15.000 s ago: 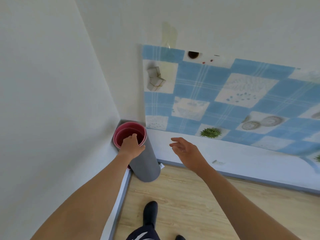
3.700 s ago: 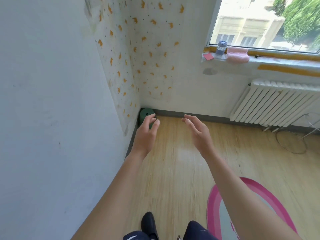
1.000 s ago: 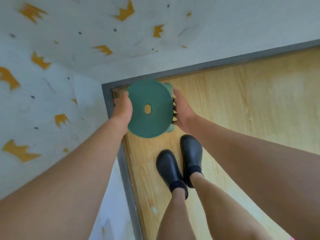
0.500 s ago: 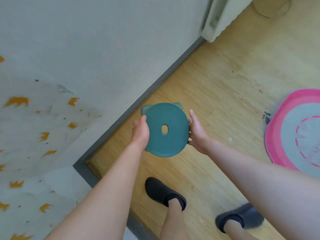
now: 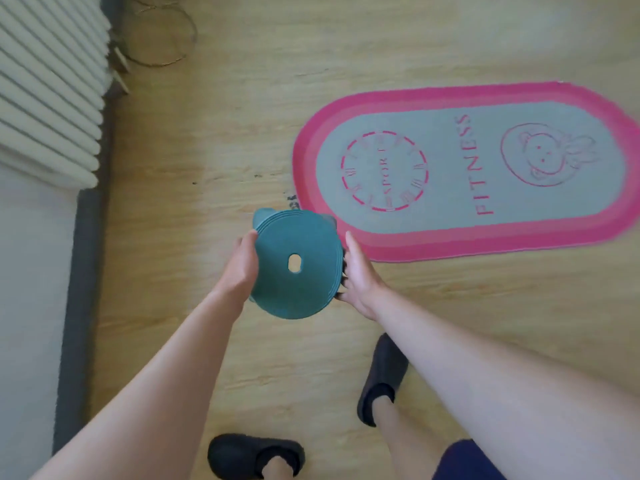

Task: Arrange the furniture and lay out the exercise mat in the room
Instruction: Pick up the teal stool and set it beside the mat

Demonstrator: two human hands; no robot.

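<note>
A small round green stool (image 5: pixel 294 265) with an oval hole in its seat is held above the wooden floor. My left hand (image 5: pixel 242 265) grips its left side and my right hand (image 5: pixel 358 275) grips its right side. Its legs are mostly hidden under the seat. An oval exercise mat (image 5: pixel 464 171) with a pink border, grey middle and the word FITNESS lies flat on the floor to the right, just beyond the stool.
A white radiator (image 5: pixel 45 84) lines the wall at upper left, with a dark baseboard (image 5: pixel 83 289) below it. A thin wire loop (image 5: pixel 159 36) lies on the floor near the radiator. My feet in black shoes (image 5: pixel 256 455) stand below the stool.
I have turned away from the wall corner with the stool still in both hands. The radiator and the whole mat have come into view.
</note>
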